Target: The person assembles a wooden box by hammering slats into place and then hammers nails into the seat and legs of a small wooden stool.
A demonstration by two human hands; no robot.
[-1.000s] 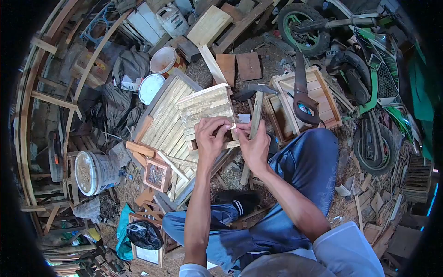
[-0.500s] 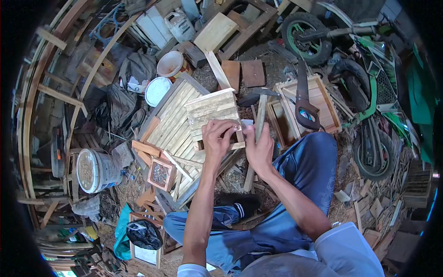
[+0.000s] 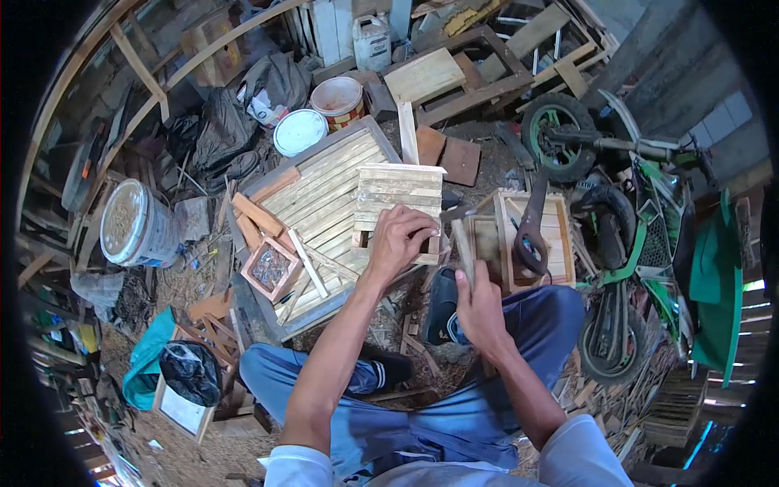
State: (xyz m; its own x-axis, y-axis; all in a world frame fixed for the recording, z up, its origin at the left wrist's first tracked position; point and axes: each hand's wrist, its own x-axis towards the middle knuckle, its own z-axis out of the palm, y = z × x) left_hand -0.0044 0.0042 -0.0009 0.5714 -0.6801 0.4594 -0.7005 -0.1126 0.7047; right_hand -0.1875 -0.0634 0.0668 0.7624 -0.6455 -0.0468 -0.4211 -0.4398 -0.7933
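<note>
Closest to us, beyond our knees, the right hand (image 3: 482, 312) is closed around the wooden handle of a hammer (image 3: 463, 248); its weight should sit in the head, so a grip lower on the shaft would give more swing, one nearer the head more control. Just beyond, the left hand (image 3: 396, 243) lies partly curled over the near edge of a small slatted wooden box (image 3: 398, 191), thumb near fingertips; we cannot tell whether they pinch anything small. That box rests on a larger framed slatted board (image 3: 326, 191). We judge it light and stiff, dry rather than slippery, its thin slats apt to split near their ends, so we would hold it by the thicker edge pieces, minding splinters. Farther out to the right, a handsaw (image 3: 533, 231) lies across a wooden crate (image 3: 561, 239).
</note>
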